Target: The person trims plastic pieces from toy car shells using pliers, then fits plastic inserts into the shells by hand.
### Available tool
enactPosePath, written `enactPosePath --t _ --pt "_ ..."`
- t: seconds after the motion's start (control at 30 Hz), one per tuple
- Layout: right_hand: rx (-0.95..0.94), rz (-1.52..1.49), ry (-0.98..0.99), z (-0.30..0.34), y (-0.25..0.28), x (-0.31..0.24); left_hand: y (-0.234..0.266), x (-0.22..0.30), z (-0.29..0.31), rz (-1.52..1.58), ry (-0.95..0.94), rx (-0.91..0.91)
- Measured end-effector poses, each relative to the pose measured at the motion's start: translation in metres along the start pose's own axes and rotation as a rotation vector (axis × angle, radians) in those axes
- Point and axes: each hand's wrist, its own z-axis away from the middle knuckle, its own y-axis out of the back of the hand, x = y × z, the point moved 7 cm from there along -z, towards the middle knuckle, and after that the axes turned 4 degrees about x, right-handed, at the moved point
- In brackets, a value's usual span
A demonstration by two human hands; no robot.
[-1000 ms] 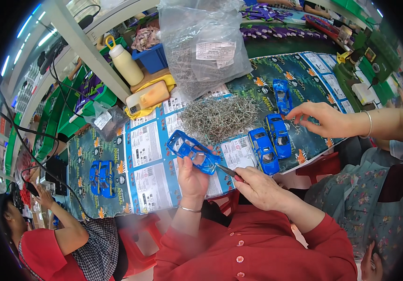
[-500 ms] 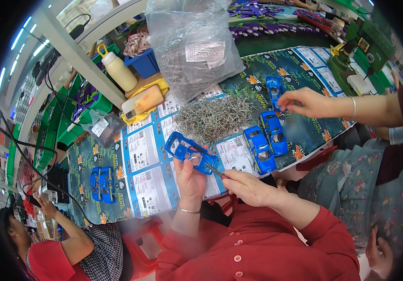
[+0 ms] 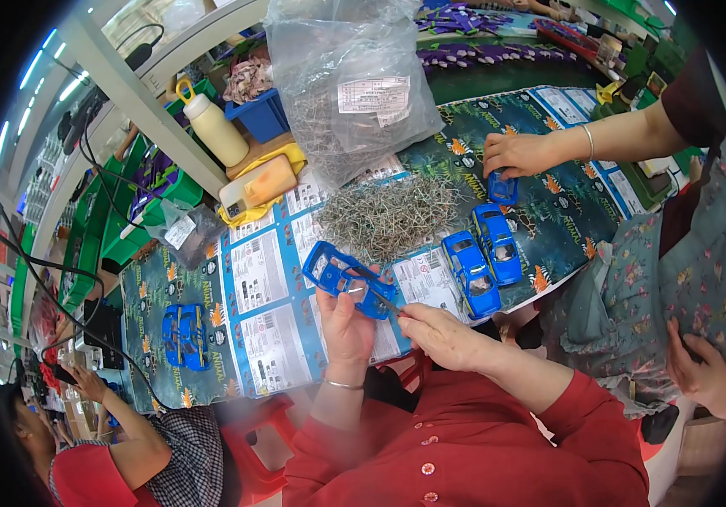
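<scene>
My left hand [image 3: 346, 334] is closed around a blue plastic toy car body [image 3: 329, 264], its hollow underside facing up. In my right hand [image 3: 445, 336], a slim dark metal tool [image 3: 391, 306] is pinched, its tip at the near end of the car body. My fingers hide its handle, and I cannot tell its exact kind. Beyond the car body lies a heap of thin metal pins [image 3: 388, 220]. Two blue toy cars [image 3: 470, 275] stand side by side to the right. A co-worker's hand [image 3: 519, 155] is on another blue car [image 3: 503, 190] behind them.
Two more blue cars [image 3: 184, 338] stand at the left. A clear plastic bag [image 3: 354, 84] of pins sits behind the heap. Further left are a phone [image 3: 257, 186] on a yellow cloth, a cream bottle [image 3: 215, 131] and a shelf post [image 3: 152, 110]. Another person sits at lower left.
The co-worker's hand has come down onto the rear blue car, which now sits nearer and slightly to the right. My hands keep almost the same place, tool against the car body.
</scene>
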Motion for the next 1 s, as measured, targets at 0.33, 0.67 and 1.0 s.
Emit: enactPosePath --t 0.33,0.67,1.0 --pt "-0.025 -0.025 -0.005 0.016 -0.001 -0.009 0.005 -0.001 0.0 0.107 0.032 -0.002" --pt "-0.063 -0.096 -0.061 0.035 0.0 -0.002 -0.001 -0.003 0.0 0.216 0.089 -0.009" --pt "-0.074 -0.16 -0.108 0.038 0.001 0.01 -0.003 -0.008 -0.002 0.219 0.155 -0.047"
